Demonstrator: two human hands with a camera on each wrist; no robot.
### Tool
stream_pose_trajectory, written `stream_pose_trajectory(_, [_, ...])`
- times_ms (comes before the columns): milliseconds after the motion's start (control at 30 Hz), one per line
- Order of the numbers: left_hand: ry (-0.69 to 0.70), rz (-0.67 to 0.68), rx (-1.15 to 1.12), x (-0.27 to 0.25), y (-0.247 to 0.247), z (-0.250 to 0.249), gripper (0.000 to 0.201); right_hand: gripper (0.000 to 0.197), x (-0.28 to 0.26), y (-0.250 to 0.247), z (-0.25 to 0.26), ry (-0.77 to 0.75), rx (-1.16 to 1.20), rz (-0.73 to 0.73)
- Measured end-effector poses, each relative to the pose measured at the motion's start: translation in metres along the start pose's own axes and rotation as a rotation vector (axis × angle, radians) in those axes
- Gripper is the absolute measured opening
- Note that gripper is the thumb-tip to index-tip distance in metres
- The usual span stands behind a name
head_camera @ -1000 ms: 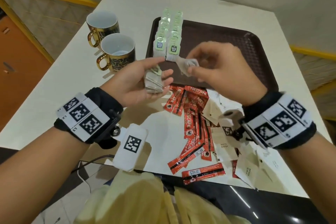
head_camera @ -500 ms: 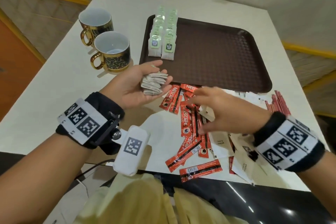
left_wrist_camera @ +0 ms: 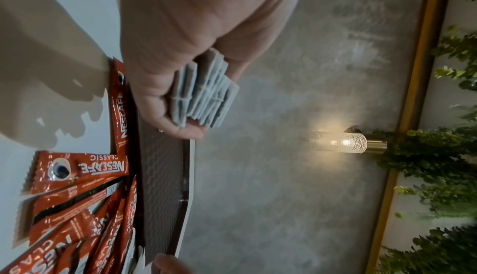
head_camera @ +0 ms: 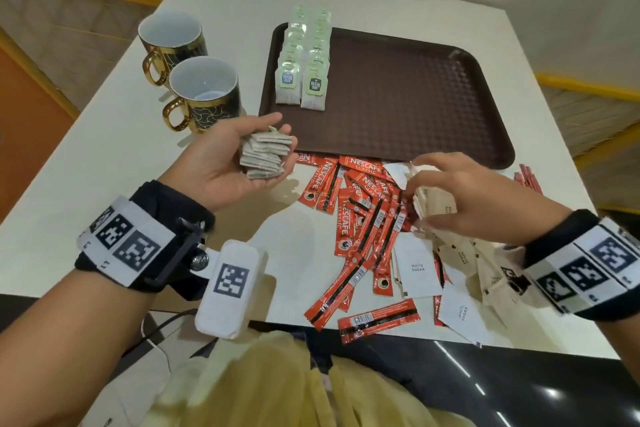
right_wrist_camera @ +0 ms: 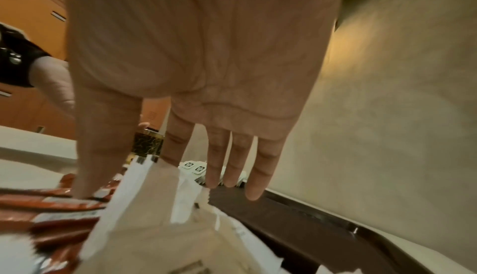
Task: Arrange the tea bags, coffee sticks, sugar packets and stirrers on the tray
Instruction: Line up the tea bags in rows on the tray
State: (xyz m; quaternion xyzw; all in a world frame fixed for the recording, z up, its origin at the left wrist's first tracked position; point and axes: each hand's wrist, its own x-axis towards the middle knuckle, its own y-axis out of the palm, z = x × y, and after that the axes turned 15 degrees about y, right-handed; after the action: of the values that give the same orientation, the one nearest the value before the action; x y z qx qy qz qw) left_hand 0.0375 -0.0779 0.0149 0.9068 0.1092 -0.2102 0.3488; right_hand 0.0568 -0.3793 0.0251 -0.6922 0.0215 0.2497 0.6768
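Note:
My left hand [head_camera: 239, 135] is palm up near the brown tray's [head_camera: 415, 107] front left corner, fingers curled round a stack of grey tea bags [head_camera: 265, 156]; the left wrist view shows that stack [left_wrist_camera: 204, 95] fanned in the palm. Two rows of tagged tea bags [head_camera: 301, 73] lie along the tray's left side. My right hand [head_camera: 429, 184] hovers over the loose pile before the tray, thumb and index pinching beige sugar packets [head_camera: 434, 203]. Red coffee sticks [head_camera: 363, 218] and white sugar packets [head_camera: 417, 267] are scattered beneath. Red stirrers [head_camera: 528, 177] peek out right of my right hand.
Two black-and-gold mugs [head_camera: 204, 94] [head_camera: 169, 42] stand left of the tray. Most of the tray's surface to the right of the tea bags is bare. One coffee stick [head_camera: 379, 321] and a sugar packet [head_camera: 460, 315] hang at the table's near edge.
My right hand left the tea bag stack in my left hand, dropped onto the pile, and now holds sugar packets slightly above it. My left hand stayed put with its stack.

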Motion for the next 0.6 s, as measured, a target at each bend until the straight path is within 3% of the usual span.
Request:
stream_pose_trajectory(100, [0.013,0.017,-0.006,-0.001,-0.003,-0.003,0.043,0.042,0.002,-0.004,0.001,-0.018,-0.022,0.020])
stream_pose_trajectory(267, [0.001,0.019,-0.042,0.000,-0.007,-0.006,0.034,0.065,0.010,0.013,0.020,-0.122,-0.090,0.114])
stream_pose_trajectory(600, [0.008,0.049,-0.043,0.000,-0.006,-0.007,0.035,0.065,-0.003,0.000,0.025,-0.183,0.003,0.134])
